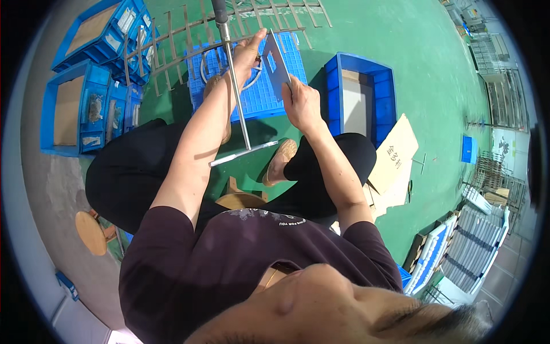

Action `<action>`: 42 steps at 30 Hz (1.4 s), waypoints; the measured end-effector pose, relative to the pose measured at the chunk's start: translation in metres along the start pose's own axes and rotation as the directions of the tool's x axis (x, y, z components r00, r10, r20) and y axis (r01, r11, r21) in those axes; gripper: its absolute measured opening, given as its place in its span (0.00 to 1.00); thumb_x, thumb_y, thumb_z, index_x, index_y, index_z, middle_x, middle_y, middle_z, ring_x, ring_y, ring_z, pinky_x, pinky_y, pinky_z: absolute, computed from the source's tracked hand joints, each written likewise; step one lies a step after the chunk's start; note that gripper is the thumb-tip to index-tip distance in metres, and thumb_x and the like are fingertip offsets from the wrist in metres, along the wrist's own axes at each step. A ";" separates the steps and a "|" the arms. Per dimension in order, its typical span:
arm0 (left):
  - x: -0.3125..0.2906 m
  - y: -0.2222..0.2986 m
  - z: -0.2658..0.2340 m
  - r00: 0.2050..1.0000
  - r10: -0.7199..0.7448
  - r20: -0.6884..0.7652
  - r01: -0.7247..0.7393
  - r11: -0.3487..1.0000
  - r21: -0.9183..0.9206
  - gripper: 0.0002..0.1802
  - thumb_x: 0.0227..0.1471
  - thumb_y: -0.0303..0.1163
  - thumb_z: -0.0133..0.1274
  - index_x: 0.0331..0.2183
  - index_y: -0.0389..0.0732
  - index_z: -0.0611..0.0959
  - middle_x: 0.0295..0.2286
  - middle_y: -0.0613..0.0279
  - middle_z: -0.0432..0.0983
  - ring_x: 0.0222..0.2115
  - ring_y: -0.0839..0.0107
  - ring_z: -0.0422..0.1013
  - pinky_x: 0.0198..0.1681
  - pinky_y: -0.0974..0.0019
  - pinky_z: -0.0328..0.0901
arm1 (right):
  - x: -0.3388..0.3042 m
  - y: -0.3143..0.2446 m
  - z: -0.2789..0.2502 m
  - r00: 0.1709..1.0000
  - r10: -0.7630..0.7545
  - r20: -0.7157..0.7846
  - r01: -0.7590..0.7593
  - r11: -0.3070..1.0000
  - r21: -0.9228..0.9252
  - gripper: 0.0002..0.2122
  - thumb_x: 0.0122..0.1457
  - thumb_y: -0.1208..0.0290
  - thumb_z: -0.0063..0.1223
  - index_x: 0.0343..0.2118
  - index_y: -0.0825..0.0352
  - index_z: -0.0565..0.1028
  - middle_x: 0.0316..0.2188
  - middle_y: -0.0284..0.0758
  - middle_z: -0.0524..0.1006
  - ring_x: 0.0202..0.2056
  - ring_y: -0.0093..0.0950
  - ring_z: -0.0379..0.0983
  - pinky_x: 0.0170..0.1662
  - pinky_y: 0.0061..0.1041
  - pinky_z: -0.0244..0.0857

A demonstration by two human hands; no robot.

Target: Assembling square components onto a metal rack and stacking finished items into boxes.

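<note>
Between my hands stands a thin grey panel [279, 71] with a rectangular cut-out, tilted and seen nearly edge-on. My right hand [302, 104] pinches its near edge between thumb and fingers. At the panel's far left side is my left hand [246, 57], one digit stretched up to the top corner. Its other fingers are curled and partly hidden; a small dark bit shows between hand and panel. Below both hands lies an upturned blue plastic crate [266, 97] with a pale ring [255, 80] on it. A metal rod [238, 103] with a crossbar passes in front of my left forearm.
A ladder-like frame of metal strips [172, 49] lies beyond. Blue bins [67, 109] are stacked at left; a blue crate [335, 97] stands right of my hands, near cardboard [395, 155]. A wooden stool [91, 232] stands at lower left. Racks [475, 252] stand far right.
</note>
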State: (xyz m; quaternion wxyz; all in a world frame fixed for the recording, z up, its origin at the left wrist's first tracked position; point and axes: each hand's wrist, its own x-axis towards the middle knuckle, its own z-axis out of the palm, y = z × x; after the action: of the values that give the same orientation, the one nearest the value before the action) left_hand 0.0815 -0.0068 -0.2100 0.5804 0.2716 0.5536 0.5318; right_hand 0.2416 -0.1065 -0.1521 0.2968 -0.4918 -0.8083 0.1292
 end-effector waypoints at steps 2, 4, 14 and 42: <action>-0.002 0.001 0.002 1.000 0.011 -0.025 -0.011 1.000 -0.001 0.34 0.30 0.63 0.57 0.31 0.42 0.74 0.17 0.74 0.60 0.18 0.82 0.58 0.22 0.73 0.56 | -0.001 0.001 0.001 1.000 -0.014 -0.016 0.014 1.000 -0.010 0.08 0.53 0.73 0.44 0.35 0.69 0.69 0.18 0.45 0.71 0.20 0.43 0.69 0.24 0.36 0.63; -0.005 0.003 0.004 1.000 0.003 -0.007 -0.003 1.000 0.012 0.36 0.31 0.63 0.57 0.33 0.42 0.74 0.18 0.73 0.61 0.18 0.81 0.59 0.22 0.73 0.56 | -0.001 0.002 0.000 1.000 0.001 -0.001 -0.001 1.000 -0.018 0.09 0.53 0.73 0.44 0.35 0.69 0.69 0.18 0.45 0.71 0.20 0.43 0.69 0.23 0.35 0.63; -0.006 0.004 0.004 1.000 -0.001 -0.001 0.001 1.000 0.006 0.35 0.31 0.63 0.57 0.33 0.42 0.75 0.18 0.73 0.61 0.18 0.82 0.59 0.20 0.74 0.56 | 0.000 -0.002 0.003 1.000 -0.027 -0.010 0.026 0.999 -0.029 0.08 0.53 0.73 0.45 0.34 0.70 0.69 0.17 0.44 0.71 0.19 0.42 0.69 0.22 0.35 0.62; 0.001 0.003 -0.005 0.983 -0.073 0.171 0.083 0.995 -0.055 0.34 0.35 0.63 0.55 0.36 0.44 0.71 0.14 0.71 0.62 0.12 0.85 0.56 0.13 0.77 0.50 | 0.008 -0.005 -0.005 0.980 0.157 0.122 -0.174 0.974 0.146 0.21 0.50 0.75 0.45 0.50 0.65 0.63 0.23 0.51 0.72 0.28 0.48 0.70 0.32 0.39 0.63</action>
State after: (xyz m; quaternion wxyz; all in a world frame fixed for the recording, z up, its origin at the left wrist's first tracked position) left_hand 0.0757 -0.0063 -0.2087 0.6539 0.2757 0.4957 0.5007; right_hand 0.2379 -0.1020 -0.1429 0.2776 -0.5249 -0.7670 0.2431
